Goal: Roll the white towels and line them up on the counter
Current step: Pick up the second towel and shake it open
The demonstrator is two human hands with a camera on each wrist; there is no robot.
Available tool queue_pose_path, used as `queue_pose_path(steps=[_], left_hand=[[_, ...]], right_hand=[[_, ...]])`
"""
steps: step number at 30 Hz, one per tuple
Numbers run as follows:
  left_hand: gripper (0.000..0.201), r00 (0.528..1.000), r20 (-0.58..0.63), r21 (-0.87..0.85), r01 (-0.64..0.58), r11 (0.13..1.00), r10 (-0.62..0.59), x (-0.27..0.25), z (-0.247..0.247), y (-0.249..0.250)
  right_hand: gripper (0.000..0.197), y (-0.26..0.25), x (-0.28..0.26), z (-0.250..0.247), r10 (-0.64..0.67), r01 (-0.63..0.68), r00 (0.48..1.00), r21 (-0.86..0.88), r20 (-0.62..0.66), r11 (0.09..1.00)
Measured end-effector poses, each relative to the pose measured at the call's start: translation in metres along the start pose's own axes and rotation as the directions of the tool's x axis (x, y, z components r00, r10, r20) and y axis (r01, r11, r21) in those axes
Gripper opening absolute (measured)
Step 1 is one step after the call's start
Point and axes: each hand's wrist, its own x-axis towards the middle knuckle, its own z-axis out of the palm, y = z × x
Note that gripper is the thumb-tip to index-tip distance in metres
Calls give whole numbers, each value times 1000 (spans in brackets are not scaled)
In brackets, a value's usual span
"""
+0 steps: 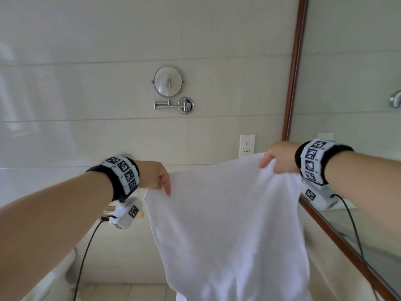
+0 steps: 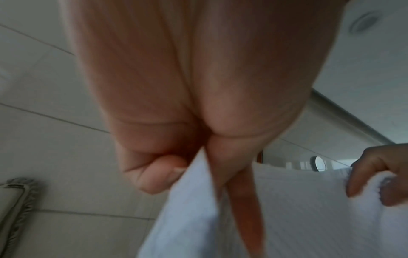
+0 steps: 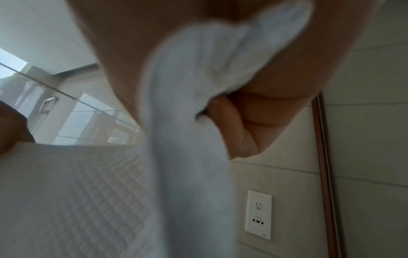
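Observation:
A white towel (image 1: 227, 224) hangs spread in the air in front of the tiled wall, held by its two top corners. My left hand (image 1: 159, 181) pinches the left corner. In the left wrist view the towel (image 2: 309, 209) edge sits between thumb and fingers of my left hand (image 2: 198, 167). My right hand (image 1: 275, 159) grips the right corner, held a little higher. The right wrist view shows towel (image 3: 187, 122) cloth bunched in my right hand (image 3: 232, 122). The towel's lower end runs out of the head view.
A round shaving mirror (image 1: 168, 82) on a folding arm is fixed to the wall above the towel. A white wall socket (image 1: 247, 145) sits near my right hand. A large wood-framed mirror (image 1: 355, 105) fills the right side. Counter surface shows below left (image 1: 108, 292).

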Motion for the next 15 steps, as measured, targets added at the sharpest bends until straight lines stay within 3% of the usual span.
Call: queue_pose_path(steps=[5, 10, 15], left_hand=[[32, 999, -21, -205, 33, 978, -38, 19, 20, -12], [58, 983, -121, -454, 66, 888, -135, 36, 37, -11], [79, 943, -263, -482, 54, 874, -203, 61, 22, -15]], right_hand=[[53, 1, 11, 16, -2, 1, 1000, 38, 21, 999], [56, -14, 16, 26, 6, -8, 999, 55, 40, 998], [67, -35, 52, 18, 19, -19, 1000, -27, -15, 999]])
